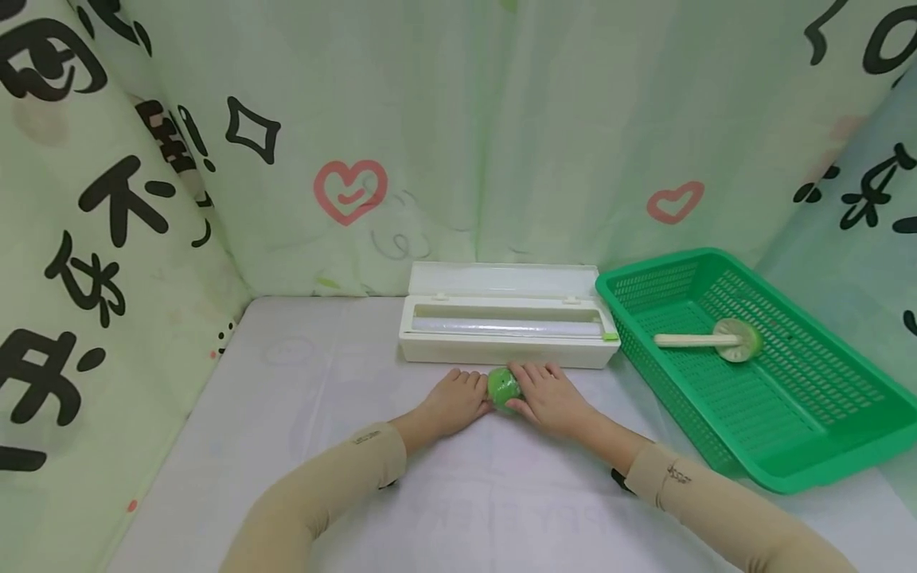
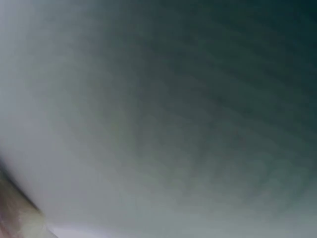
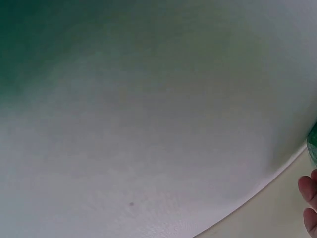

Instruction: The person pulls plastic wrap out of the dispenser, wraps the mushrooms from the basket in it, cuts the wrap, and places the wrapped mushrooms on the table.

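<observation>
A round, glossy green thing with a film-like sheen sits between my two hands in the head view, just before the white wrap box. My left hand holds it from the left, fingers curled. From the right, my right hand grips it with thumb below and fingers above. Behind the hands, the white cling film dispenser has its lid raised and a film roll inside. In the right wrist view only a sliver of the green thing and some fingertips appear; the left wrist view is mostly blurred surface.
A green perforated basket stands at the right, its left corner against the dispenser. In it lies a pale stick with a round green-and-beige head. The white cloth-covered table meets printed curtains at back and sides.
</observation>
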{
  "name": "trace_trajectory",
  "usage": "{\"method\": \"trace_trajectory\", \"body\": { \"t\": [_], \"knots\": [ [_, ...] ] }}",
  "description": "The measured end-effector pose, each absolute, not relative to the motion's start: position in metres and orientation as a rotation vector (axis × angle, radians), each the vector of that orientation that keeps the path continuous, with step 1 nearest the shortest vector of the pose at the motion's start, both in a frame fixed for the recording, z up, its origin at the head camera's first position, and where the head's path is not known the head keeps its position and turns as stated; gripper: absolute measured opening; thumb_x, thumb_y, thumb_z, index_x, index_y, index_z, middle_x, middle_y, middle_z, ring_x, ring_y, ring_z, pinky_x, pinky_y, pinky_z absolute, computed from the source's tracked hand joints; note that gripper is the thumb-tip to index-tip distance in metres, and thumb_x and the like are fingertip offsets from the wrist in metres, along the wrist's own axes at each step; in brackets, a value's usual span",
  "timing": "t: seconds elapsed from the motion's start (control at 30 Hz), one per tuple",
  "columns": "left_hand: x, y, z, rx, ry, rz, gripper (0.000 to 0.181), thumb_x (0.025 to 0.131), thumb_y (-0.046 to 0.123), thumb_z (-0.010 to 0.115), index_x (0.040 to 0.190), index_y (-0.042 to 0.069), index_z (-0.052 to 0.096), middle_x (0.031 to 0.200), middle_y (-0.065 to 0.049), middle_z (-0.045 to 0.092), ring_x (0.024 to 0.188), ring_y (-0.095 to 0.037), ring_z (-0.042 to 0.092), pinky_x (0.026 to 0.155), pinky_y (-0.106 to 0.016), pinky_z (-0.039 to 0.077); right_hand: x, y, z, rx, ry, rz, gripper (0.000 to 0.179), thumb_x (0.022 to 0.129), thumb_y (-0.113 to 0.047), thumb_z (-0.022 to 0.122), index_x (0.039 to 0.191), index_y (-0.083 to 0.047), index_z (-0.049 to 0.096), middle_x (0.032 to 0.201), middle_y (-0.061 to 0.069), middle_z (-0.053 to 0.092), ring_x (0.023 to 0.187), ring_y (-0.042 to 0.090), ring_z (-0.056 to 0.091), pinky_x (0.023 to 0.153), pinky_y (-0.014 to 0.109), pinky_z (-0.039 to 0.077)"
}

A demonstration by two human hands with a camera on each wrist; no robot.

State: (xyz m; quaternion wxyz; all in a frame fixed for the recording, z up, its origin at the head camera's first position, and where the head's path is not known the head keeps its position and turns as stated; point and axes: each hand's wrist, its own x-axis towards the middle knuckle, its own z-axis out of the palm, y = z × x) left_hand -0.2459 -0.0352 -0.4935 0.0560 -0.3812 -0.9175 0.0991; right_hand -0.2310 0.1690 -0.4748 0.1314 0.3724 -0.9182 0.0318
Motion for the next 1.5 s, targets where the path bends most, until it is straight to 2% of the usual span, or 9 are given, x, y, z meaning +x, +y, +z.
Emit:
{"method": "trace_trajectory", "body": {
  "t": [0.23, 0.4, 0.6, 0.83, 0.97, 1.07, 1.2, 1.37, 1.5],
  "knots": [
    [-0.245, -0.032, -0.493, -1.127, -2.768, 0.352, 0.032, 0.098, 0.037, 0.036, 0.103, 0.008, 0.046, 0.087, 0.0, 0.05, 0.082, -0.013, 0.053, 0.077, -0.028, 0.04, -0.232, 0.166, -0.478, 1.03, -2.674, 0.033, 0.075, 0.091, -0.054, 0.002, 0.124, 0.002, 0.039, 0.102, 0.013, 0.051, 0.094, 0.027, 0.05, 0.083, 0.041, 0.035],
    [-0.246, -0.032, -0.495, -1.137, -2.703, 0.419, 0.03, 0.098, 0.036, 0.035, 0.1, 0.009, 0.048, 0.084, 0.001, 0.049, 0.079, -0.012, 0.053, 0.073, -0.027, 0.041, -0.231, 0.166, -0.477, 1.031, -2.686, 0.025, 0.074, 0.091, -0.054, 0.003, 0.125, 0.002, 0.038, 0.102, 0.014, 0.05, 0.094, 0.028, 0.05, 0.084, 0.042, 0.035],
    [-0.246, -0.037, -0.495, -1.126, -2.727, 0.376, 0.043, 0.095, 0.05, 0.032, 0.107, 0.013, 0.05, 0.092, 0.002, 0.053, 0.088, -0.013, 0.053, 0.082, -0.029, 0.04, -0.229, 0.167, -0.473, 1.045, -2.742, 0.012, 0.068, 0.092, -0.053, 0.011, 0.127, 0.0, 0.037, 0.104, 0.013, 0.049, 0.095, 0.027, 0.049, 0.087, 0.043, 0.034],
    [-0.237, -0.065, -0.495, -1.082, -2.736, 0.256, 0.054, 0.09, 0.059, 0.035, 0.112, 0.011, 0.048, 0.1, -0.001, 0.053, 0.092, -0.017, 0.053, 0.084, -0.034, 0.038, -0.229, 0.167, -0.477, 1.046, -2.729, 0.014, 0.071, 0.091, -0.055, 0.009, 0.128, -0.002, 0.037, 0.102, 0.011, 0.049, 0.093, 0.026, 0.049, 0.085, 0.042, 0.033],
    [-0.229, -0.085, -0.494, -1.044, -2.722, 0.215, 0.048, 0.09, 0.053, 0.041, 0.111, 0.01, 0.046, 0.094, -0.002, 0.05, 0.087, -0.018, 0.052, 0.08, -0.033, 0.038, -0.228, 0.167, -0.478, 1.033, -2.725, 0.052, 0.066, 0.092, -0.055, 0.014, 0.128, -0.004, 0.035, 0.101, 0.01, 0.047, 0.092, 0.024, 0.048, 0.082, 0.042, 0.032],
    [-0.224, -0.093, -0.492, -1.05, -2.708, 0.207, 0.036, 0.093, 0.043, 0.044, 0.106, 0.01, 0.045, 0.087, -0.001, 0.046, 0.078, -0.017, 0.05, 0.072, -0.031, 0.037, -0.226, 0.167, -0.478, 1.01, -2.741, 0.077, 0.061, 0.092, -0.053, 0.022, 0.129, -0.006, 0.033, 0.1, 0.01, 0.046, 0.09, 0.024, 0.047, 0.082, 0.042, 0.032],
    [-0.221, -0.095, -0.491, -1.072, -2.704, 0.221, 0.023, 0.095, 0.03, 0.044, 0.104, 0.009, 0.043, 0.084, -0.001, 0.043, 0.075, -0.016, 0.047, 0.068, -0.029, 0.037, -0.224, 0.167, -0.477, 0.972, -2.752, 0.085, 0.058, 0.092, -0.052, 0.029, 0.13, -0.008, 0.033, 0.1, 0.009, 0.045, 0.088, 0.023, 0.045, 0.083, 0.043, 0.031],
    [-0.219, -0.099, -0.487, -1.027, -2.732, 0.191, 0.019, 0.095, 0.023, 0.045, 0.105, 0.007, 0.044, 0.086, -0.003, 0.045, 0.076, -0.018, 0.048, 0.071, -0.032, 0.04, -0.219, 0.157, -0.471, 0.945, -2.772, 0.108, 0.056, 0.091, -0.049, 0.038, 0.129, -0.007, 0.037, 0.098, 0.009, 0.045, 0.089, 0.023, 0.045, 0.086, 0.044, 0.033],
    [-0.216, -0.119, -0.478, -0.916, -2.766, 0.144, 0.022, 0.094, 0.019, 0.047, 0.11, 0.005, 0.046, 0.091, -0.007, 0.048, 0.082, -0.022, 0.05, 0.076, -0.037, 0.041, -0.219, 0.132, -0.46, 0.92, -2.777, 0.116, 0.056, 0.09, -0.046, 0.044, 0.128, -0.006, 0.038, 0.1, 0.011, 0.047, 0.094, 0.025, 0.047, 0.087, 0.046, 0.034]
  ]
}}
